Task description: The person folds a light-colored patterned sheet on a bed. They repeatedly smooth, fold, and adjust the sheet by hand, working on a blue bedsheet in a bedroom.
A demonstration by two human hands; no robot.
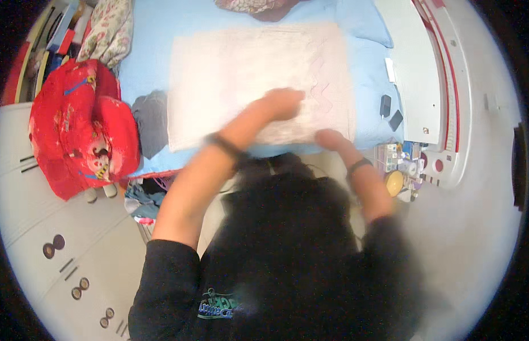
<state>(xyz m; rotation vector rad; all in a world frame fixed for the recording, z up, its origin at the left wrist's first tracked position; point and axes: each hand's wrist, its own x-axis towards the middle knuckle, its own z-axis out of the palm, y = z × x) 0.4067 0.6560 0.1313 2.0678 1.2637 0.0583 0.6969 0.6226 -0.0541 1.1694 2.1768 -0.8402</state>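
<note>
A pale pink-white cloth (pixel 247 85) lies spread over the light-blue bedsheet (pixel 153 55), with faint wavy pink lines on its right part. My left hand (pixel 286 103) is over the middle right of this cloth, its fingers blurred and seemingly curled; whether they pinch the fabric is unclear. Near the cloth's lower right edge is my right hand (pixel 330 140), also blurred, its fingers hard to make out. Both wrists wear a dark band. A grey cloth (pixel 151 123) lies against the left edge of the pale one.
Red patterned bedding (pixel 83 132) hangs over the bed's left corner, below a floral fabric (pixel 107 34). A patterned bundle (pixel 260 5) sits at the far edge. Two small dark devices (pixel 385 105) rest at the right. Beyond them stand a white headboard (pixel 418 85) and a cluttered organiser (pixel 401 166).
</note>
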